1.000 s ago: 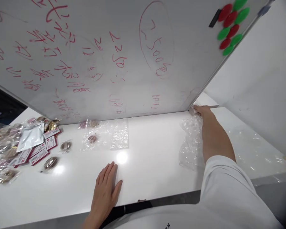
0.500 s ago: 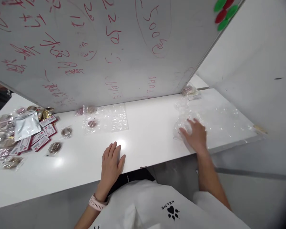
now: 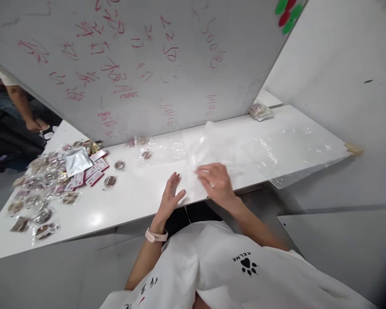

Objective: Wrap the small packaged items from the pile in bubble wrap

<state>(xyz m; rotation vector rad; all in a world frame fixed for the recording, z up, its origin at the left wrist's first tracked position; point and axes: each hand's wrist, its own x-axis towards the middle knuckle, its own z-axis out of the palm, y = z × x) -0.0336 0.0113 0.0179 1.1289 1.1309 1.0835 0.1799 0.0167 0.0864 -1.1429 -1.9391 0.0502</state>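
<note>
In the head view my right hand has its fingers closed on a thin clear plastic bag, which is smeared by motion over the table. Beside the bag's near left corner is my left hand, fingers apart and holding nothing; whether it touches the bag I cannot tell. Just left of them another clear bag lies flat, with a small round wrapped piece on it and two more wrapped pieces at its far left end.
Left on the white table are a heap of wrapped pieces, a silver pouch and red-edged cards. A whiteboard stands behind. Clear plastic sheets cover the right end. A person's arm shows far left.
My right hand has moved left, bringing a clear bag from the right side to the middle. My left hand has turned and lifted from lying flat. The view has shifted left.
</note>
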